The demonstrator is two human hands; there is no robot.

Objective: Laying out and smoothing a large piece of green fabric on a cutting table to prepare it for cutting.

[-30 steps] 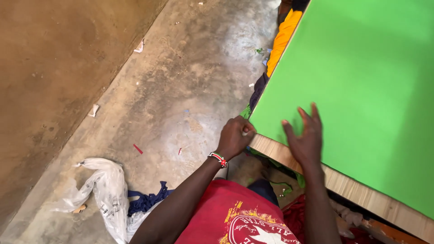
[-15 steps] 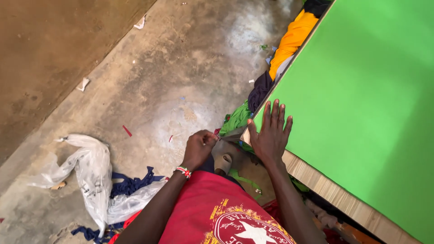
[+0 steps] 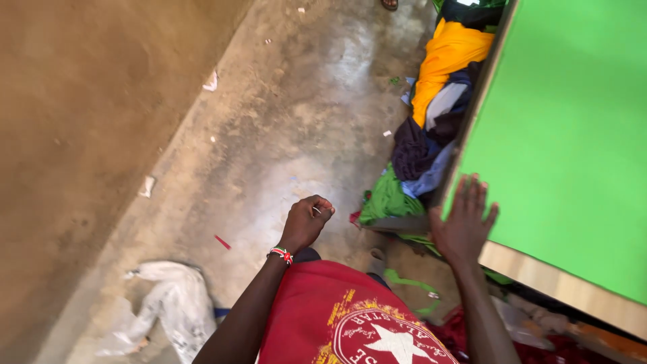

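My right hand (image 3: 464, 226) lies flat with its fingers spread on the near left corner of a bright green tabletop (image 3: 573, 135). My left hand (image 3: 306, 222) is curled into a fist over the concrete floor, to the left of the table and clear of it. A beaded bracelet (image 3: 281, 255) circles that wrist. A tiny pale spot shows between the fist's fingers; I cannot tell what it is. My red printed shirt (image 3: 337, 317) fills the bottom of the view.
A pile of clothes (image 3: 431, 114) in yellow, dark purple, grey and green lies on the floor along the table's left edge. A crumpled white plastic bag (image 3: 168, 303) lies at lower left. An earthen wall (image 3: 81, 135) runs along the left. Paper scraps dot the concrete floor (image 3: 283, 135).
My left fist has come off the table's edge and moved left over the floor. My right hand has shifted along the edge to the green top's corner. The view has swung.
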